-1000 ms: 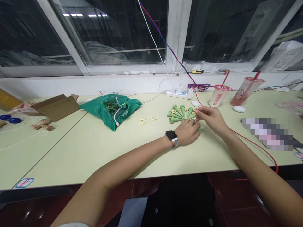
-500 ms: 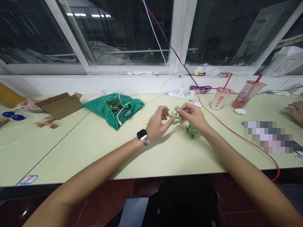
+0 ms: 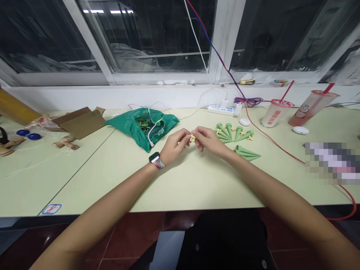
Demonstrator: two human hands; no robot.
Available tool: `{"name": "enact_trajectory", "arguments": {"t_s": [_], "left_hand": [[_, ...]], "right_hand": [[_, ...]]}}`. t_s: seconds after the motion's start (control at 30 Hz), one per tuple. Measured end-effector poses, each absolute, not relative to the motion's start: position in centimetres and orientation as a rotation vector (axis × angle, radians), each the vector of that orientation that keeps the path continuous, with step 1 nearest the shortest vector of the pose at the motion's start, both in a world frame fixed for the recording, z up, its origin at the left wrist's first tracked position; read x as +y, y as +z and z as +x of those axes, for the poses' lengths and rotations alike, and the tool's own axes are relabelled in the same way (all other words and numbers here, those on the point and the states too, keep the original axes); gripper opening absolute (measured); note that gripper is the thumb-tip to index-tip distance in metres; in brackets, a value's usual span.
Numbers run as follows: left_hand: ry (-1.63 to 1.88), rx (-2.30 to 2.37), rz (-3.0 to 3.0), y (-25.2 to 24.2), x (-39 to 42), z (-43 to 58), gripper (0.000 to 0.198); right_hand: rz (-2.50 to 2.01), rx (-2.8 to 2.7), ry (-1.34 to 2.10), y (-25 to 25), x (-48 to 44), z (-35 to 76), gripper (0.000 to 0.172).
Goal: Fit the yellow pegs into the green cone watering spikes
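My left hand (image 3: 173, 146) and my right hand (image 3: 210, 141) meet just above the table, fingertips almost touching. Between them a small yellow plastic valve (image 3: 192, 138) is pinched by the fingers of both hands; its far details are hidden. Beyond my right hand lie several green watering spikes (image 3: 238, 132), fanned out with their points toward me, some with yellow valves at their heads. Closer to my right forearm, a few green cones (image 3: 247, 153) without caps lie side by side, tips to the right. A watch is on my left wrist.
Left of my hands lies an open green plastic bag (image 3: 132, 129) with green parts inside and a white cable across it. A power strip (image 3: 222, 110), two drink cups (image 3: 277, 112) and a red cable (image 3: 270, 137) are at the back right. A cardboard box (image 3: 81, 123) lies left.
Both hands have moved away from the green spikes, leftward, and now come together on a yellow valve. The green spikes the right hand covered lie in plain view. The camera view has shifted.
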State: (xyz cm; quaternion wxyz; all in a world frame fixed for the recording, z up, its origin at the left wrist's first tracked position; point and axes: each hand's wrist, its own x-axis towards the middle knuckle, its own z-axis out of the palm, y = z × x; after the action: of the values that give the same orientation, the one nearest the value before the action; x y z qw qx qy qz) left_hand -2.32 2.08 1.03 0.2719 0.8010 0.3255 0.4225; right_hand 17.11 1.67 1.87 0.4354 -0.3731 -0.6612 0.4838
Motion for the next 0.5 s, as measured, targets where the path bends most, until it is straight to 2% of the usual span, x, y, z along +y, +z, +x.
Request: {"name": "enact_trajectory", "arguments": {"t_s": [0.2,0.5], "left_hand": [[1.075,0.925,2.271,0.4,1.3,-1.9,0.033],[0.957,0.757,1.561,-0.4,0.6,-0.7,0.038]], "right_hand": [[-0.975,-1.659,1.175,0.1,0.1,16.8,0.048],[-1.029,-1.886,0.604,-1.5,-0.9,16.6,0.035]]}}
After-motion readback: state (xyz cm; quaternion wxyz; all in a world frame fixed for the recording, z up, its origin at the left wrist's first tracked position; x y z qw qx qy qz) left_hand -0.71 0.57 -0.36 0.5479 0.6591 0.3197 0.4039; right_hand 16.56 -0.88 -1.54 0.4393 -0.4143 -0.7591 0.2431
